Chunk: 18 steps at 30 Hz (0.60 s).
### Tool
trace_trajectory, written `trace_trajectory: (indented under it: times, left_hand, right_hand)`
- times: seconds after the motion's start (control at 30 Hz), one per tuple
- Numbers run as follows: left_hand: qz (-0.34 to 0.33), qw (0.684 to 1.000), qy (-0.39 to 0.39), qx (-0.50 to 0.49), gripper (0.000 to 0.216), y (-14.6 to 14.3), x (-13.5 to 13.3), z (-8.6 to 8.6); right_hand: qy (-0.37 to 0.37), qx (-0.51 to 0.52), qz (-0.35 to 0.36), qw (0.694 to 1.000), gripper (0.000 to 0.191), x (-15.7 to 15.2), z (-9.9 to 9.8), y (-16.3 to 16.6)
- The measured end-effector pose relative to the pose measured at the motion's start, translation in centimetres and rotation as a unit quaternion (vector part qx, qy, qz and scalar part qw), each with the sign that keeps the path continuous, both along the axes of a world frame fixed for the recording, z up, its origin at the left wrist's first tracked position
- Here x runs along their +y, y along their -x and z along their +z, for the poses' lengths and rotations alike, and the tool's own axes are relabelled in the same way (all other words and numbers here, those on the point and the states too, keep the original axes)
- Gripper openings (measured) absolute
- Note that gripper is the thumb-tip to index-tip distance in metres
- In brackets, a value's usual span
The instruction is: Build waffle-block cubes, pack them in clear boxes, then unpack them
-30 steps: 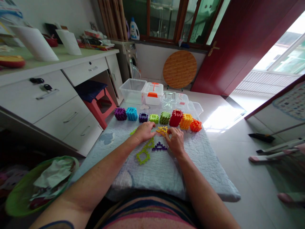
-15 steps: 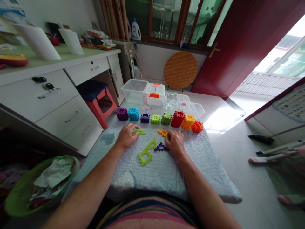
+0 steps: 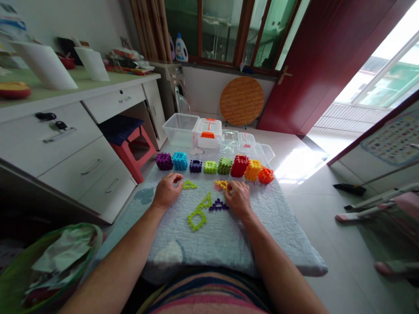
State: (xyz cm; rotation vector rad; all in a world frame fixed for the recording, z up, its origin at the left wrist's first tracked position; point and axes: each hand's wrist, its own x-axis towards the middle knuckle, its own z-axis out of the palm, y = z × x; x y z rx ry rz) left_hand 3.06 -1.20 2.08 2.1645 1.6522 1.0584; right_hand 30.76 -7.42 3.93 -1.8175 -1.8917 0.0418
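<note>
My left hand (image 3: 167,190) rests on the cloth with its fingers a little curled and apart, holding nothing. Just right of its fingertips lies a lime-green triangular interlocking piece (image 3: 189,185). The fingers of my right hand (image 3: 238,197) are closed on the right end of a yellow triangular interlocking piece (image 3: 221,184), partly hiding it. Nearer to me are a dark purple triangular piece (image 3: 218,205), another lime triangle (image 3: 206,201) and a lime square frame (image 3: 197,220), the last two touching end to end.
A row of interlocking-block cubes runs across the cloth-covered table (image 3: 229,244), from a purple cube (image 3: 164,161) to an orange one (image 3: 266,175). Behind stand a clear bin (image 3: 181,131) and a lidded box (image 3: 209,133). A stool (image 3: 129,144) is at left.
My left hand has let go of the lime triangle and drawn back slightly left. The right hand stays at the yellow piece. The whole view has shifted a little.
</note>
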Motion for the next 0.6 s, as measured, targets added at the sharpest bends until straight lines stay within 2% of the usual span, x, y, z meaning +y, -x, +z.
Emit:
trace_trajectory:
  times: [0.13, 0.27, 0.43, 0.6]
  left_hand:
    - [0.006, 0.999, -0.022, -0.024, 0.019, 0.4, 0.3, -0.3]
    - [0.003, 0.999, -0.023, -0.032, 0.019, 0.3, 0.4, -0.2]
    - [0.000, 0.999, -0.011, -0.046, 0.019, 0.1, 0.3, 0.2]
    - [0.004, 0.999, -0.003, -0.048, 0.019, 0.3, 0.3, 0.2]
  right_hand:
    - [-0.092, 0.045, -0.008, 0.995, 0.005, -0.8, 1.7, -1.9]
    - [-0.154, 0.063, -0.078, 0.983, 0.003, 0.2, 4.6, -5.9]
    - [-0.102, 0.026, -0.173, 0.979, 0.005, 3.3, 7.3, -9.5]
    - [-0.040, -0.015, -0.196, 0.980, 0.011, 5.1, 7.5, -9.7]
